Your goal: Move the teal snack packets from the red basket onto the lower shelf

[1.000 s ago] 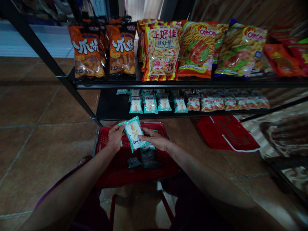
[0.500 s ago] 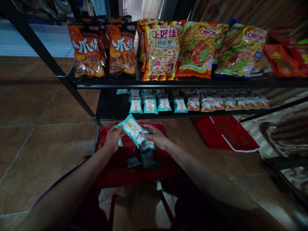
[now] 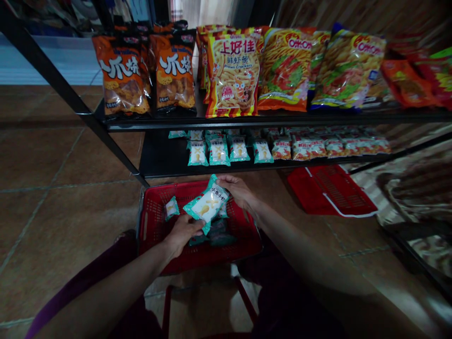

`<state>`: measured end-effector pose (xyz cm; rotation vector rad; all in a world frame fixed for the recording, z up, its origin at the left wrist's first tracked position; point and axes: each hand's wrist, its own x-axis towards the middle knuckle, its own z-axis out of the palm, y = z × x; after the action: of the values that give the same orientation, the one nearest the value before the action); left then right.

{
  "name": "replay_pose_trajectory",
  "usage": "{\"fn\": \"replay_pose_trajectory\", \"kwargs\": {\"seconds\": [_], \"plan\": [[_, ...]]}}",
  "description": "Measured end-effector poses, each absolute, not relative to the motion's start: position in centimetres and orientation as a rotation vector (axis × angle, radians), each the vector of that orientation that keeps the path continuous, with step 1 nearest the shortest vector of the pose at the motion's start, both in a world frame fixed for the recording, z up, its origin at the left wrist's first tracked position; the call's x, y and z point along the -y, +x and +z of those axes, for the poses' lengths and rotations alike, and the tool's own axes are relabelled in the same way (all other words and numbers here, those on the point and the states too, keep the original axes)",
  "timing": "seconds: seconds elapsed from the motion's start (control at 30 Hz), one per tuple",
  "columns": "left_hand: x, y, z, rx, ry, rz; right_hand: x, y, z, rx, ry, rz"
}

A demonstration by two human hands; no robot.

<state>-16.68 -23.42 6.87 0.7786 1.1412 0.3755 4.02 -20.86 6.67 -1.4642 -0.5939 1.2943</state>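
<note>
We grip one green-and-white packet (image 3: pixel 207 202) above the red basket (image 3: pixel 149 223), left hand (image 3: pixel 181 235) pinching its lower end, right hand (image 3: pixel 238 190) its upper end. A loose packet (image 3: pixel 171 207) already lies in the basket at nine o'clock, with more at five, partly hidden. A row of packets (image 3: pixel 219 151) is left on the lower shelf (image 3: pixel 160 157) at twelve, overhung by the upper shelf (image 3: pixel 165 124); another basket (image 3: pixel 328 190) sits at three.

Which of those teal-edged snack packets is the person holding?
The packet held over the red basket, left hand at its near end, right hand at its far end; the others are in the basket or on the lower shelf.
</note>
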Motion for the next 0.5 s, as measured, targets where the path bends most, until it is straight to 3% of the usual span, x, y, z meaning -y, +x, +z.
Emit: {"fn": "replay_pose_trajectory", "kwargs": {"seconds": [0.27, 0.5], "plan": [[22.2, -16.8, 6.5, -1.153, 0.656, 0.644, 20.7, 5.0, 6.5, 0.671, -1.526, 1.329], [22.8, -16.8, 6.7, -1.171, 0.825, 0.444, 20.6, 4.8, 6.8, 0.708, -1.581, 1.351]]}}
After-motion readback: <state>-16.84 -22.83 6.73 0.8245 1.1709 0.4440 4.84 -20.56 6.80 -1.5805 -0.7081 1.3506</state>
